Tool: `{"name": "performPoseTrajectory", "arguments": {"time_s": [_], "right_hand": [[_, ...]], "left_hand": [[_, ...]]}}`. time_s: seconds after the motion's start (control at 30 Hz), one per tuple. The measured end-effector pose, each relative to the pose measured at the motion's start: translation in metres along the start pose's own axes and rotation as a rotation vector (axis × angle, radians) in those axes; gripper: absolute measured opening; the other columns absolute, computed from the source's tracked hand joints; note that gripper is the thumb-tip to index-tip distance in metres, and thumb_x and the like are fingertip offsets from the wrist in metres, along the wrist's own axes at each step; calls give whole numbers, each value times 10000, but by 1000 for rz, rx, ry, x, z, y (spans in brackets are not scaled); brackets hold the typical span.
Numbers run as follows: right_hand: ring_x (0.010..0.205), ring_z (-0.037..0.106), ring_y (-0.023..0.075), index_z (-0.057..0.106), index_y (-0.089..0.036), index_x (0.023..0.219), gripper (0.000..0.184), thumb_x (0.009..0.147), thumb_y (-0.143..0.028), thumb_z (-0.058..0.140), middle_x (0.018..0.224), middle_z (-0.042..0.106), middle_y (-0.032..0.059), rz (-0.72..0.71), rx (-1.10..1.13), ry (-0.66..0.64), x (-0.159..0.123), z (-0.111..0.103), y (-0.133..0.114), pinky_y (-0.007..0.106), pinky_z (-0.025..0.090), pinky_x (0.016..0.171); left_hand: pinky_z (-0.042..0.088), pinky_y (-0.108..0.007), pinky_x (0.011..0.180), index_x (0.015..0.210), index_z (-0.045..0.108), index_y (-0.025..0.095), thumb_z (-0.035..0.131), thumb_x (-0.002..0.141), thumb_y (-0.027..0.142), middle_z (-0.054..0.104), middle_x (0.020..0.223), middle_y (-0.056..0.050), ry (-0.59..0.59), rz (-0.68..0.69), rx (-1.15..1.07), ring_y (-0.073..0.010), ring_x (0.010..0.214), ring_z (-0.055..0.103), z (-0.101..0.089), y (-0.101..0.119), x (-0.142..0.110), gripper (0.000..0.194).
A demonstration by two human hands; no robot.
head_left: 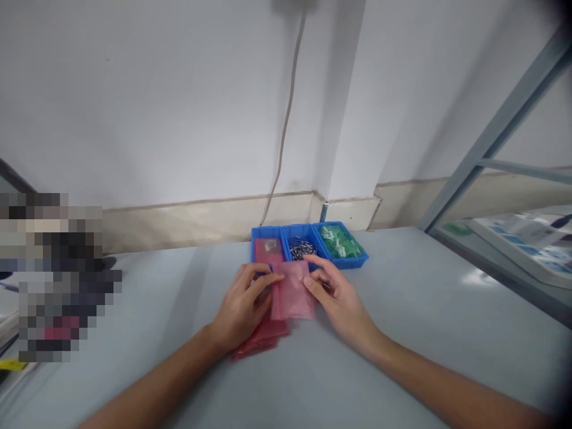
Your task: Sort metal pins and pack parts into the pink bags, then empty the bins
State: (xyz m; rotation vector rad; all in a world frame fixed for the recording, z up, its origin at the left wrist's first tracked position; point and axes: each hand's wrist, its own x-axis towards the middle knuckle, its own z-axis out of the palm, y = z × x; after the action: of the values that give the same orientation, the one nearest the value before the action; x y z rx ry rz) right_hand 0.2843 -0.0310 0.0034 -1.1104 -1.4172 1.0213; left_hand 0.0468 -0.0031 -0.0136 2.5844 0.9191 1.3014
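Between my two hands hangs a pink plastic zip bag (294,292), flat and see-through, with a red strip along its left side. My left hand (243,304) pinches it by that left side, thumb hidden in part. The fingers and thumb of my right hand (333,298) are closed on its right edge. Below and behind my left hand, a stack of more pink bags (261,342) lies on the table. Just beyond the held bag stand three blue bins: a left bin (252,235) with pink bags, a middle bin (292,229) of small dark metal pieces, and a right bin (357,262) of green packets.
The grey tabletop (402,286) runs back to a white wall (179,119) with a hanging cable (286,119). At the right, a metal frame (473,155) rises beside another surface with a pale tray (522,244). A person, blurred out, is at the far left.
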Motion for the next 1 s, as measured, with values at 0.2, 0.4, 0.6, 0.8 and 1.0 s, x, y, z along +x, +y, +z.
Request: {"name": "performPoseTrajectory", "arguments": {"time_s": [0.2, 0.4, 0.6, 0.8, 1.0], "right_hand": [[753, 540, 177, 703, -266, 1135, 258, 1074, -455, 537, 919, 651, 3, 32, -70, -41, -3, -2, 3, 299, 442, 703], [829, 542, 181, 659, -249, 989, 213, 1051, -443, 600, 916, 620, -6, -22, -86, -55, -3, -3, 4, 289, 435, 739], [736, 578, 166, 596, -243, 957, 253, 1049, -478, 600, 823, 595, -20, 12, -35, -98, -4, 0, 0, 292, 476, 691], [600, 586, 149, 564, -238, 939, 332, 1027, -556, 611, 672, 604, -40, 92, 149, -52, -2, 1, 0, 263, 515, 550], [559, 549, 127, 570, -228, 932, 336, 1013, -547, 639, 648, 579, -52, 97, 172, -28, 1, 0, 3, 242, 501, 503]], "left_hand": [[532, -410, 976, 1177, 637, 213, 540, 1061, 154, 659, 1198, -92, -21, -82, -38, -231, 1119, 619, -2, 3, 2, 162], [544, -322, 780, 1134, 618, 232, 506, 1102, 316, 676, 946, -22, -22, -268, 29, -188, 847, 650, 1, 3, -2, 144], [581, -322, 816, 1450, 417, 238, 550, 1083, 285, 707, 1072, -38, 56, -232, -60, -166, 847, 700, 5, 0, -7, 394], [559, -303, 820, 1199, 626, 229, 553, 1062, 141, 706, 1035, -44, -30, 23, -40, -170, 907, 666, 0, 6, -1, 178], [538, -370, 858, 1239, 658, 206, 695, 979, 121, 719, 1107, -81, -58, 207, 52, -205, 969, 671, -1, 6, -1, 275]]}}
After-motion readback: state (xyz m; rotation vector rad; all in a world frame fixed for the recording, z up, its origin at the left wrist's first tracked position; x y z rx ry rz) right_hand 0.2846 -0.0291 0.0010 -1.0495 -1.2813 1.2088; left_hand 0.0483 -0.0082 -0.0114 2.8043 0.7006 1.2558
